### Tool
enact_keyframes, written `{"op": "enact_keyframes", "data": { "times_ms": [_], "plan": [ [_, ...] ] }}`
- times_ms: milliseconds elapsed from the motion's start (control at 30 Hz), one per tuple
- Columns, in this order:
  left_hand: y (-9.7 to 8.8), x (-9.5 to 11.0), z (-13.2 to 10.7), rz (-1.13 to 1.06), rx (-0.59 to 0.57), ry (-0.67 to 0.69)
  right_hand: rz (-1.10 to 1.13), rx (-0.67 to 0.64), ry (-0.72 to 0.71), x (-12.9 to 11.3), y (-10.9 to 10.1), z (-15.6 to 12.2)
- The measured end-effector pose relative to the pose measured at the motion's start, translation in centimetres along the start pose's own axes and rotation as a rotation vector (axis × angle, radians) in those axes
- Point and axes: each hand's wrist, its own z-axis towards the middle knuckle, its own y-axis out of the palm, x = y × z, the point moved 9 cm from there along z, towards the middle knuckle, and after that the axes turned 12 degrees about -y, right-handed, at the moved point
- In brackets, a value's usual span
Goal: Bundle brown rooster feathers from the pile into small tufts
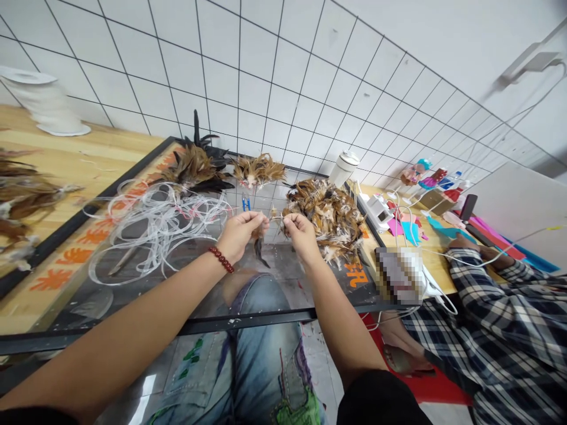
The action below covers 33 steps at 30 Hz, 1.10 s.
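Head view: left hand (239,234) pinched a dark feather (260,250); right hand (303,234), fingertips together, contents I couldn't tell. Feather hung between desk's (195,326) near and far edges; slack pinch risked dropping it.

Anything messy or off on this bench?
Mainly the clear plastic strands: they lie in a loose tangle beyond the left hand, not wound up. Pale scraps are scattered on the front edge of the tabletop, like uncleared litter. I see no clear damage.
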Motion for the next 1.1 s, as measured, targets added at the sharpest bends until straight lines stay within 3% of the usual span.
{"op": "enact_keyframes", "data": {
  "times_ms": [100, 267, 500, 667, 767, 867, 933, 1000, 1100],
  "plan": [
    [0.1, -0.1, -0.1, 0.014, 0.011, -0.004, 0.260, -0.008, 0.064, -0.2, 1.5, -0.3],
    [0.7, -0.6, -0.5, -0.064, -0.028, -0.057, 0.270, -0.030, -0.019, -1.5, 2.5, -0.7],
    [0.4, -1.1, -0.4, -0.098, -0.015, -0.065, -0.091, -0.026, -0.210, -3.1, 2.5, -1.6],
    [-0.2, -0.2, -0.3, -0.154, 0.006, -0.027, -0.338, -0.179, -0.418, -5.5, 3.4, -1.7],
    [-0.3, 0.3, -0.2, -0.141, 0.017, 0.003, -0.654, -0.132, -0.339, -4.7, 0.4, -0.7],
    [-0.6, 0.4, -0.1, -0.136, 0.046, 0.009, -0.985, 0.019, -0.123, -3.2, -4.7, 0.1],
    [-0.8, 0.4, -0.1, -0.146, 0.074, 0.003, -1.109, 0.033, -0.025, -2.3, -6.7, 0.2],
    [-0.9, 0.4, -0.1, -0.157, 0.081, -0.002, -1.150, -0.002, 0.018, -1.5, -7.4, 0.2],
    [-0.8, 0.6, -0.1, -0.176, 0.079, -0.007, -1.040, -0.024, -0.019, -1.1, -6.8, 0.4]
  ]
}}
